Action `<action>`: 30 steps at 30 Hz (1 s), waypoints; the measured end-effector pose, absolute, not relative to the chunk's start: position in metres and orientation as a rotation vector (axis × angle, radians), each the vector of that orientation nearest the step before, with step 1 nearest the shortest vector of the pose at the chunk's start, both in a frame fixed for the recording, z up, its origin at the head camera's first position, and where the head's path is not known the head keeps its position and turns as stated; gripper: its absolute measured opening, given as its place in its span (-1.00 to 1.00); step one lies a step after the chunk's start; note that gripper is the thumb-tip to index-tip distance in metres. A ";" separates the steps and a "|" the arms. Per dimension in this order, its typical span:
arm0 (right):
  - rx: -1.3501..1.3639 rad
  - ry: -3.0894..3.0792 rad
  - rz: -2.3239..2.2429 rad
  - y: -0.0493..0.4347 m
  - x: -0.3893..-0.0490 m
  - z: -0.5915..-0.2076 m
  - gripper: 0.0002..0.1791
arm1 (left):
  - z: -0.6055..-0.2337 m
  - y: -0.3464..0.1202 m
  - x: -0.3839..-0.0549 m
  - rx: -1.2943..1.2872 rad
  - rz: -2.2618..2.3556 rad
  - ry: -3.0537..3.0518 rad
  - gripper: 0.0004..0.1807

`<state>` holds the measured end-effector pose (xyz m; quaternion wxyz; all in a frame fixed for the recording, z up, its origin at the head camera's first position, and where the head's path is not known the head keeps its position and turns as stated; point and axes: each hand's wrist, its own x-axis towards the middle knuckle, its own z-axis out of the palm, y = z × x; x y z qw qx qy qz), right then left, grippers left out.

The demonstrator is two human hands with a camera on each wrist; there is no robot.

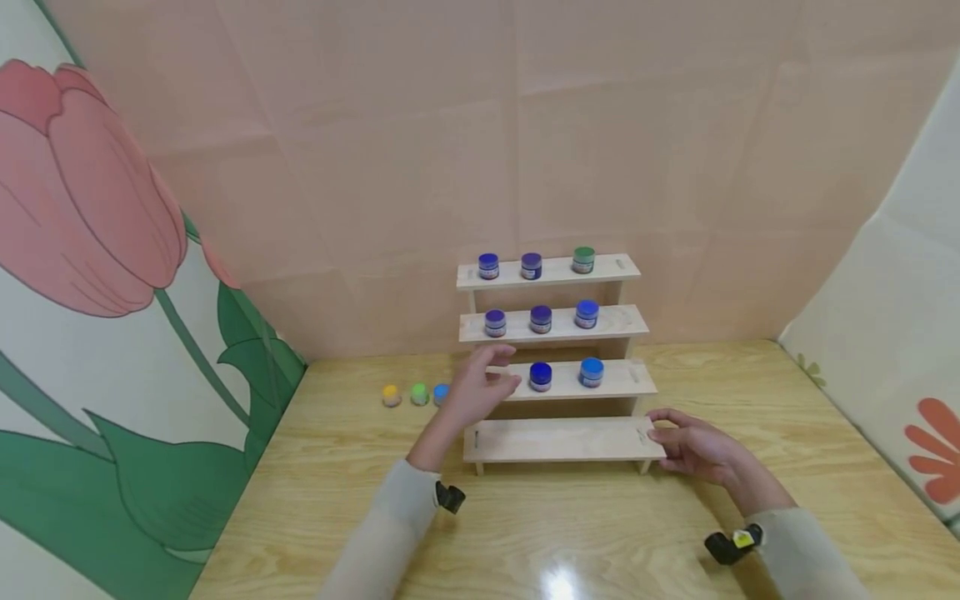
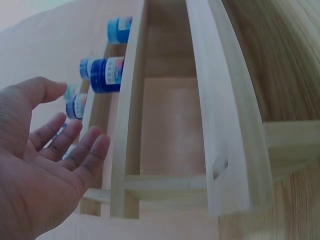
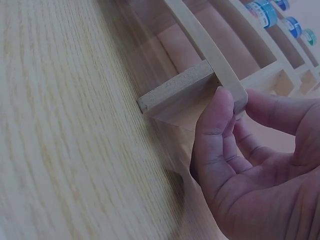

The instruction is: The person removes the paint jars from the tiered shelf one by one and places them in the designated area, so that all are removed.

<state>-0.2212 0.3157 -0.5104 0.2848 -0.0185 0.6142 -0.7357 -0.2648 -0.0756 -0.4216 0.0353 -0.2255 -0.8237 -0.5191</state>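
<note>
A stepped wooden display rack (image 1: 562, 439) with tiered boards stands on the table. My right hand (image 1: 697, 450) pinches the right end of its lowest board (image 3: 227, 82) between thumb and fingers. Near the left end of the second board from the bottom hovers my left hand (image 1: 480, 390), its fingers loosely spread and nothing held in the left wrist view. That board carries a dark blue jar (image 1: 541, 377) and a lighter blue jar (image 1: 592, 372); its left end is hidden behind the hand. Purple, blue and green-lidded jars (image 1: 583, 260) stand on the two upper boards.
On the table left of the rack sit a yellow-lidded jar (image 1: 391, 396), a green-lidded jar (image 1: 419, 394) and a blue-lidded jar (image 1: 441, 393), the last partly behind the left arm. A pink cloth backdrop (image 1: 397, 208) rises behind; printed panels (image 1: 97, 392) flank both sides.
</note>
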 end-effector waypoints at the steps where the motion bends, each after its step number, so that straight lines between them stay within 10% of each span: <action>1: -0.056 1.640 -1.971 0.316 -0.221 -0.511 -0.76 | -0.422 -0.074 -0.265 -0.695 -1.595 -2.534 -0.53; 30: -0.058 1.609 -2.008 0.314 -0.217 -0.509 -0.75 | -0.428 -0.042 -0.269 -0.698 -1.570 -2.634 -0.50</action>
